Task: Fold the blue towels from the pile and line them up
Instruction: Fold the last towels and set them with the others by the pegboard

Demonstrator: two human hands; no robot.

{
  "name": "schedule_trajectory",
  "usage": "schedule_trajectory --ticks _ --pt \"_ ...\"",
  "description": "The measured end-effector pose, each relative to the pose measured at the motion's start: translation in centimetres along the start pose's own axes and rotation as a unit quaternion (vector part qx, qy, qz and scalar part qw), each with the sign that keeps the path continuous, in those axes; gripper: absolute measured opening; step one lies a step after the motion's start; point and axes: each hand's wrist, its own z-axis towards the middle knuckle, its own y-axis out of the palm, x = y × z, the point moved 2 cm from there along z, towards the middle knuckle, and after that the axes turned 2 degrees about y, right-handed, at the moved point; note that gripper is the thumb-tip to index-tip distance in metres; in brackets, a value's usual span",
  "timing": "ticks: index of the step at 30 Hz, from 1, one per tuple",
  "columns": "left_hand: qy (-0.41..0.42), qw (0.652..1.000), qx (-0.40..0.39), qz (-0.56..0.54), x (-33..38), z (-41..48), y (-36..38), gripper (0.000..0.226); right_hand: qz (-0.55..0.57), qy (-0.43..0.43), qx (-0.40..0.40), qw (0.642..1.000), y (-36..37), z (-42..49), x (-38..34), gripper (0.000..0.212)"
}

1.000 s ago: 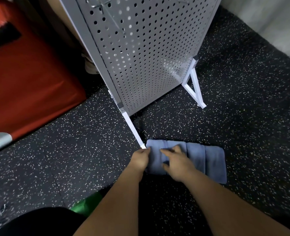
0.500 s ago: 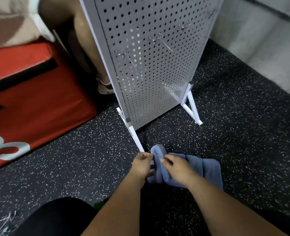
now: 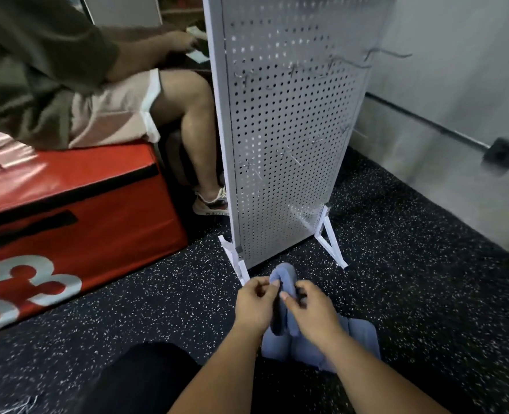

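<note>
A folded blue towel [image 3: 283,276] is lifted off the floor, held between both hands. My left hand [image 3: 254,306] pinches its left side and my right hand [image 3: 313,312] pinches its right side, fingers curled. Below them a row of folded blue towels [image 3: 362,336] lies on the speckled black floor, partly hidden by my right forearm.
A white perforated metal panel [image 3: 286,144] on angled feet stands just beyond the towels. A red padded box [image 3: 67,210] with a white number sits to the left, with another person [image 3: 67,79] seated on it. A grey wall [image 3: 456,115] runs along the right.
Both hands went from pressing on the leftmost towel in the row to gripping it and lifting it up. The view has tilted upward, bringing the seated person into sight.
</note>
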Motion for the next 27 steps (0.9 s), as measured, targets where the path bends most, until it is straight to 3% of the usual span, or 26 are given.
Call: schedule_trajectory --ticks 4,7,17,27 --pt "0.061 0.997 -0.013 0.038 3.0 -1.5 -0.5 0.011 0.031 -0.019 0.018 0.999 -2.5 -1.4 -2.0 0.020" --pt "0.111 0.992 -0.011 0.064 5.8 -2.5 -1.0 0.009 0.020 -0.060 0.036 0.997 -4.5 -2.2 -3.8 0.033" --pt "0.211 0.977 0.005 0.030 15.6 -5.4 -2.2 0.008 0.000 -0.145 0.108 0.983 -9.8 -4.4 -13.2 0.038" --pt "0.323 0.942 0.062 0.070 25.7 -8.1 -3.9 0.013 0.006 -0.220 0.150 0.964 -15.9 -5.4 -21.2 0.035"
